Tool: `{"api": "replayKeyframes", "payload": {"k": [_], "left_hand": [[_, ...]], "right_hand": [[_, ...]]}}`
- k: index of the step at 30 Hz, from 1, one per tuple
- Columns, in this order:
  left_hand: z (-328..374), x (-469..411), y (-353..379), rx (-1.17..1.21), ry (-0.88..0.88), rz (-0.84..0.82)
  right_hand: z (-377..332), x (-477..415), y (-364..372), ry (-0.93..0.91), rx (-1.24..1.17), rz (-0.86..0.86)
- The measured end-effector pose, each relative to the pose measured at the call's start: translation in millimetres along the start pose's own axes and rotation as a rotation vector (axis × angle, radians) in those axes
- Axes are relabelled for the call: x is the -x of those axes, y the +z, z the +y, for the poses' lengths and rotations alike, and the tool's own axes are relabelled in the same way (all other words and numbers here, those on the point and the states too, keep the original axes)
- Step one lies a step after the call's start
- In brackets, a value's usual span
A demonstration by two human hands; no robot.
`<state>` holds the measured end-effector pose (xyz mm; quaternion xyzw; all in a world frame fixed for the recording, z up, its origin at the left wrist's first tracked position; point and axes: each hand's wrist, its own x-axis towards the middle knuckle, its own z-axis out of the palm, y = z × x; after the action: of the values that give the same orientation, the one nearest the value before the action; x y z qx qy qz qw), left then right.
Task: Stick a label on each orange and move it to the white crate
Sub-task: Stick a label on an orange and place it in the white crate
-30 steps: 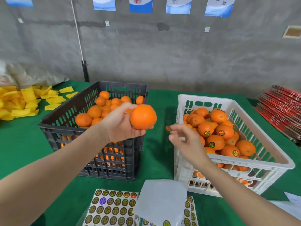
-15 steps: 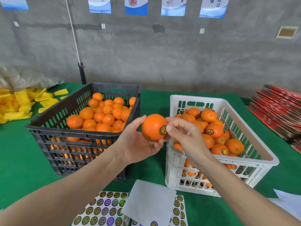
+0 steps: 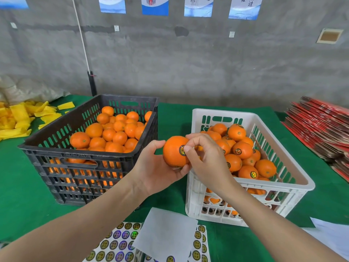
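Observation:
My left hand (image 3: 154, 167) holds an orange (image 3: 172, 151) in the gap between the two crates. A round gold and black label (image 3: 182, 150) sits on the orange's right side. My right hand (image 3: 206, 157) has its fingers curled, with a fingertip pressed on the label's edge. The black crate (image 3: 56, 154) on the left holds several unlabelled oranges. The white crate (image 3: 294, 178) on the right holds several oranges that bear labels. Sheets of round labels (image 3: 115, 244) lie at the near edge, partly under a white backing paper (image 3: 166, 233).
Green cloth (image 3: 22, 195) covers the table. Yellow foam nets (image 3: 17, 118) are piled at the far left. A stack of red flat cartons (image 3: 321, 127) lies at the right. White paper (image 3: 332, 237) rests at the near right. A grey wall stands behind.
My left hand carried the orange from above the black crate to the gap between the crates. My right hand, which held a label, came to the orange and pressed the label on.

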<state>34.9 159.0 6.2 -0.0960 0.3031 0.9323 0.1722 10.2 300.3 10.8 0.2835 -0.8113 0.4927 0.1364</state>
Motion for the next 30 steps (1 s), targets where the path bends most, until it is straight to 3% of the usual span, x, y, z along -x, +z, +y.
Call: {"api": "replayKeyframes", "payload": {"k": [9,13,17,21,25,30], "left_hand": [[-2.9,-5.0,-0.6,-0.107,-0.010,0.078],[-3.4,-6.5,0.8,-0.125,-0.013,0.088],[-2.9,-7.6,1.9,-0.163,-0.007,0.084],[-4.6,-7.4,0.0,-0.200,-0.039,0.133],[-10.5,-12.6,-0.1,-0.227,-0.021,0.070],[-12.3,-25.5,9.7,-0.283,-0.029,0.059]], "right_hand": [[1.1,-6.8,-13.4,-0.033,0.123,-0.164],[2.1,-4.2,-12.4,-0.064,0.151,-0.121],[4.0,-2.5,-11.2,-0.050,0.078,-0.055],[6.7,-6.2,-17.8,0.102,-0.081,-0.130],[10.1,1.0,-10.7,0.067,-0.039,-0.268],[18.6,-7.7,-23.5,0.033,0.040,-0.242]]}}
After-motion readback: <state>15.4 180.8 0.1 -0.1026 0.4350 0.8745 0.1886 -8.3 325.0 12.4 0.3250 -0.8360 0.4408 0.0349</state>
